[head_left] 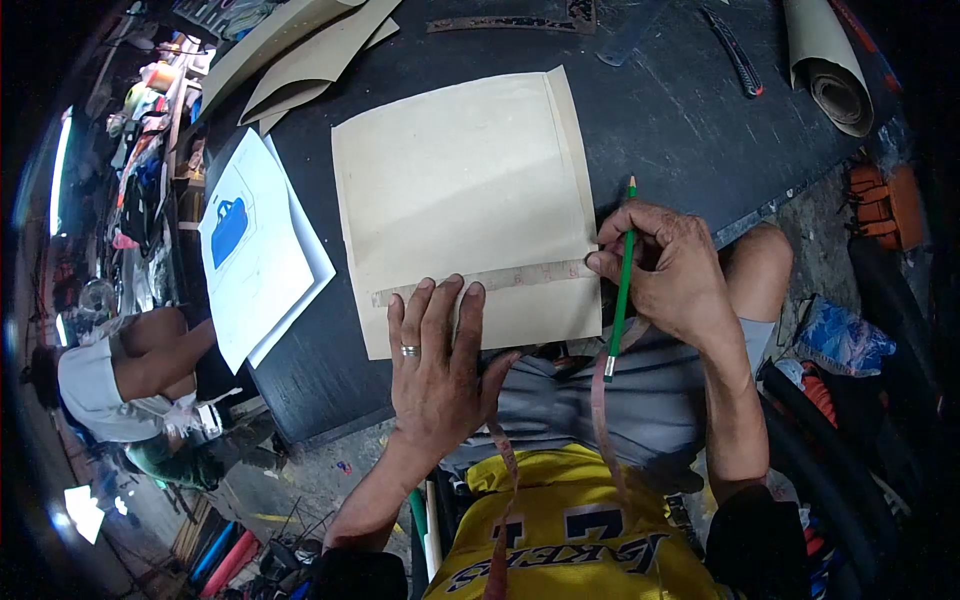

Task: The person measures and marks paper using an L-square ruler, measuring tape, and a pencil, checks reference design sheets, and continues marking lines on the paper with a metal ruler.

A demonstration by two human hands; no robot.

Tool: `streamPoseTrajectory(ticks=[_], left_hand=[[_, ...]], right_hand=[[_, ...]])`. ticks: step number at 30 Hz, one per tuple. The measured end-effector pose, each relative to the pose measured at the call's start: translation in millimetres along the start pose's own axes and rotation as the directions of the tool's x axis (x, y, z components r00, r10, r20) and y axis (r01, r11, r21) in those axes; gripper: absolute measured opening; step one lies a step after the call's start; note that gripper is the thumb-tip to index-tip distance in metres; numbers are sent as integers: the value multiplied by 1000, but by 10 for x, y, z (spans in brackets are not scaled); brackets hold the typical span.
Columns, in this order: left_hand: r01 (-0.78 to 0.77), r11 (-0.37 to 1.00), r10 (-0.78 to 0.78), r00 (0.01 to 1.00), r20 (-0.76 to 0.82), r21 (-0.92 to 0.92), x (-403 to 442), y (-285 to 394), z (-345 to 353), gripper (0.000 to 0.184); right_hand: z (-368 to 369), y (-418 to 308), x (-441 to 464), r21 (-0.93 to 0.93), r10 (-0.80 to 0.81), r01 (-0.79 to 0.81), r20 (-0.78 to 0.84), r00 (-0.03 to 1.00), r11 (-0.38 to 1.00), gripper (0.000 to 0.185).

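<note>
A sheet of tan paperboard (450, 170) lies on the dark table, with a second layer showing along its right edge. Across its lower part stretches a worn measuring tape (530, 276) with reddish markings. My left hand (435, 350), a ring on one finger, rests flat with its fingertips on the tape and board. At the board's right edge, my right hand (675, 270) has its thumb and forefinger pinched by the tape's end. That same hand holds a green pencil (624, 290), point upward. Pinkish lengths of tape hang below both hands, over my lap and yellow shirt.
White printed sheets (260, 250) with a blue bag picture lie left. Curved tan boards (310, 60), a rusty metal square (510, 22), a utility knife (733, 52) and a rolled sheet (830, 70) sit farther back. Another person (130, 375) sits beyond the table's left side.
</note>
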State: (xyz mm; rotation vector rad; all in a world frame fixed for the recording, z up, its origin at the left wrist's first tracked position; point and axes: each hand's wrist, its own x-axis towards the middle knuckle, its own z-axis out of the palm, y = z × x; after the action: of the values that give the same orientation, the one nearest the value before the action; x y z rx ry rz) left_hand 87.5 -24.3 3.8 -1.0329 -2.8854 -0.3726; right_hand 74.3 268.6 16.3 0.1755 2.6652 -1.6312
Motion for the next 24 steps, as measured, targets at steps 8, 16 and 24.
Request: streamPoseTrajectory(ticks=[8, 16, 24], left_hand=[[-7, 1000, 7, 1000, -5, 11, 2, 3, -1, 84], [-13, 1000, 13, 1000, -19, 8, -2, -1, 12, 85], [-3, 1000, 3, 1000, -11, 1, -6, 8, 15, 85]], right_hand=[[5, -5, -5, 3, -6, 6, -9, 1000, 1000, 15], [8, 9, -5, 20, -4, 4, -3, 1000, 1000, 15], [-26, -18, 2, 16, 28, -28, 17, 999, 999, 14]])
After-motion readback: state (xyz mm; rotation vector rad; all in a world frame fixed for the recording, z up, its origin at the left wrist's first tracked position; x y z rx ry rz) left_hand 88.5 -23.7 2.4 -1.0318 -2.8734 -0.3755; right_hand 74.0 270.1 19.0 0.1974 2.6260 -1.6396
